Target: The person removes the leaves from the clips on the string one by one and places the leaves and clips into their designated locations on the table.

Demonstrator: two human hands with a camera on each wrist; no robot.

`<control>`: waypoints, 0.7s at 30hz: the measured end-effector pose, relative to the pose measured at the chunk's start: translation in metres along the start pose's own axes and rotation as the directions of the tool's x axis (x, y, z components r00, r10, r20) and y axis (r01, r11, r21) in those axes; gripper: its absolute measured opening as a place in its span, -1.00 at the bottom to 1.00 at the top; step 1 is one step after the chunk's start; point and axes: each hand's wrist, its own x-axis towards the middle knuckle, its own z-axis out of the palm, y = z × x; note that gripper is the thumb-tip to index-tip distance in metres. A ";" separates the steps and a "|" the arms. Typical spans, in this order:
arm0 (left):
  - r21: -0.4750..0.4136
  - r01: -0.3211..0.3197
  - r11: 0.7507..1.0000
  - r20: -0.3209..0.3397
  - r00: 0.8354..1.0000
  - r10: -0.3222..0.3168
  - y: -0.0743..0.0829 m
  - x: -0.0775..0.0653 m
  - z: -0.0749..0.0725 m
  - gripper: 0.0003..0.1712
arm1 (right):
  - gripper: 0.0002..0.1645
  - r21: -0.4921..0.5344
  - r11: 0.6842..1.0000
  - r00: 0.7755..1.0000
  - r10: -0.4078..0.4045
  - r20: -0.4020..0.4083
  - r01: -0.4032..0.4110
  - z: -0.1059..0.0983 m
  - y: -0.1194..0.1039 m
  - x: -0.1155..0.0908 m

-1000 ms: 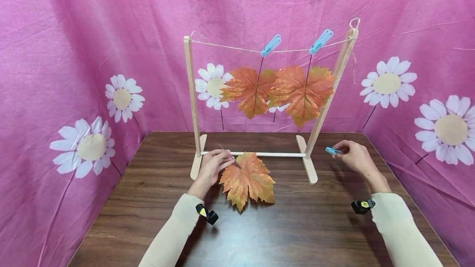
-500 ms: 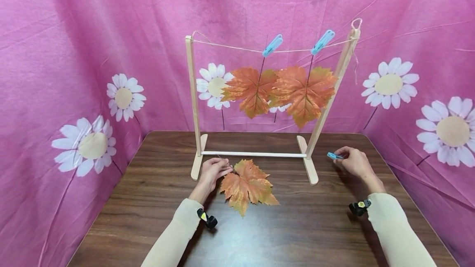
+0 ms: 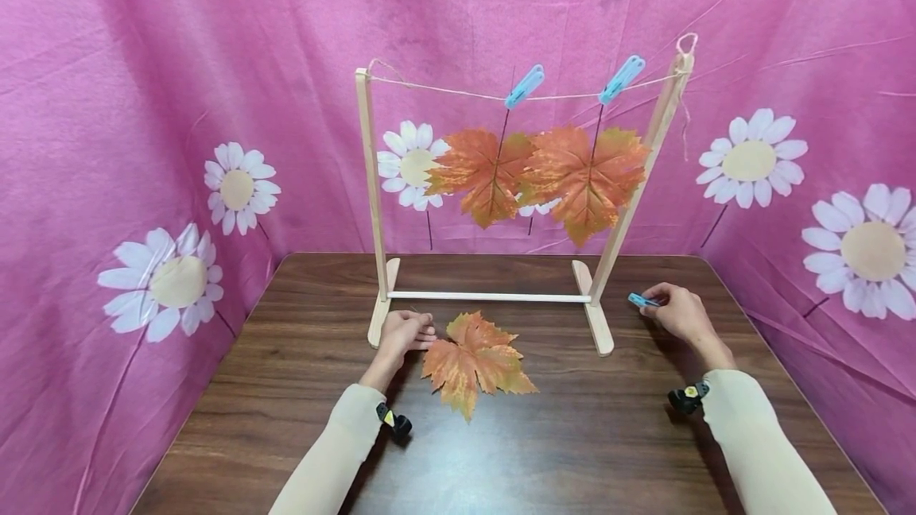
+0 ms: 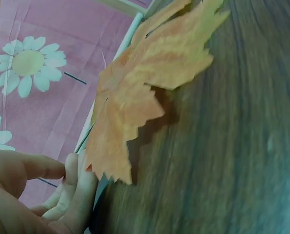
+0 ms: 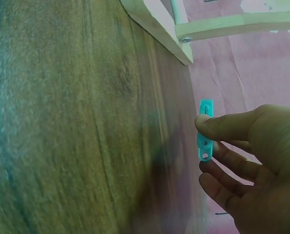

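Note:
My left hand (image 3: 406, 336) pinches the thin dark stem of an orange artificial maple leaf (image 3: 475, 364) low over the table, in front of the wooden stand. In the left wrist view, thumb and fingers meet on the stem (image 4: 83, 139), and the leaf (image 4: 130, 83) spreads out beyond them with a shadow beneath it. At the right, my right hand (image 3: 687, 315) holds a blue clothespin (image 3: 642, 300) between thumb and fingers. The right wrist view shows the thumb lying across this clothespin (image 5: 206, 139), above the table.
A wooden stand (image 3: 372, 197) carries a string (image 3: 451, 91) between its posts. Two orange leaves, one left (image 3: 487, 173) and one right (image 3: 587, 173), hang there from blue clothespins, left (image 3: 525, 87) and right (image 3: 622, 79). Behind the brown table (image 3: 544, 435) hangs a pink flowered curtain (image 3: 300, 38).
My left hand has come down and slightly nearer with the leaf, which now lies flatter and lower. The right hand has dipped a little, still holding the clothespin.

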 end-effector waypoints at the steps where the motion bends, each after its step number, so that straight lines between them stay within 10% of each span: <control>1: 0.013 0.007 1.000 0.002 1.000 -0.007 0.001 0.000 -0.001 -0.81 | -0.65 0.000 1.000 1.000 -0.001 0.001 0.001 0.001 0.000 0.000; 21: 0.312 -0.032 0.950 0.005 0.999 0.032 0.007 -0.003 -0.004 -0.78 | -0.68 -0.018 1.000 1.000 0.025 0.016 -0.024 0.010 0.009 0.000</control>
